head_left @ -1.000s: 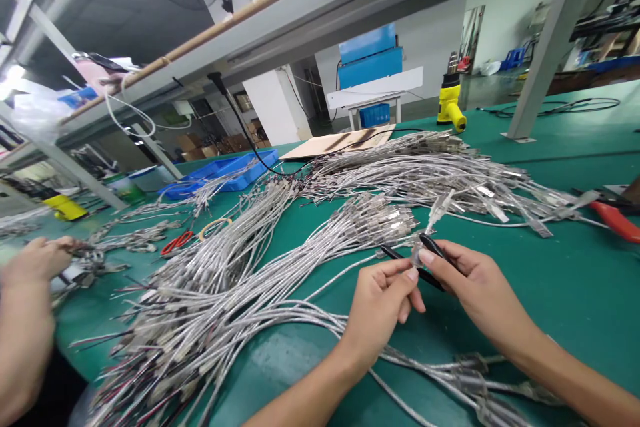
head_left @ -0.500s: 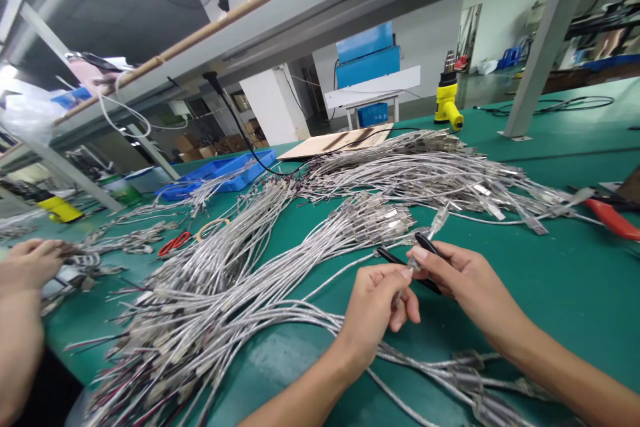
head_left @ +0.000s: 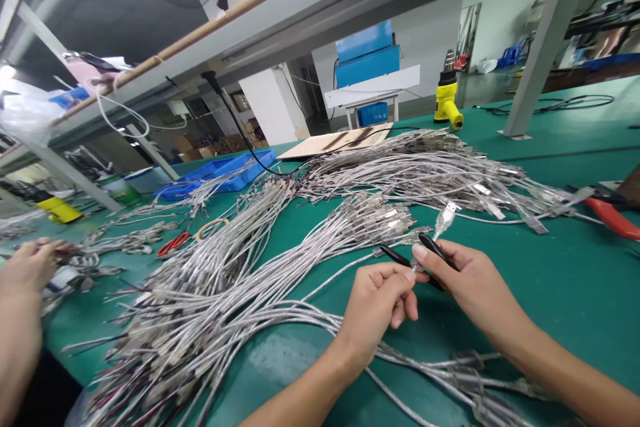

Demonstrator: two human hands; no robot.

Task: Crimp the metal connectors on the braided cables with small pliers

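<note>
A USB cable with a clear plug (head_left: 446, 219) runs between my two hands, the plug pointing up and away. My left hand (head_left: 383, 297) is closed, pinching the cable between thumb and fingertips below the plug. Also closed, my right hand (head_left: 467, 280) grips the cable just beyond, thumb on top. Within its fingers sits a tool with two black arms (head_left: 434, 248); its working end is hidden and its kind cannot be told. Left of my hands lies a thick bundle of silver USB cables (head_left: 300, 253), plugs toward the right. More cables (head_left: 425, 370) pass beneath my wrists.
Another cable pile (head_left: 430, 170) lies behind. Around it are a blue tray (head_left: 245, 177), red-handled scissors (head_left: 173, 244), a yellow heat gun (head_left: 447, 103) and a red-handled tool (head_left: 613, 217). A shelf post (head_left: 540, 47) stands right; another person's hand (head_left: 33, 267) works at far left.
The USB plug between my hands has turned, so its metal face shows more clearly, and shifted slightly up and right. My hands have barely moved. The other person's hand moved slightly left.
</note>
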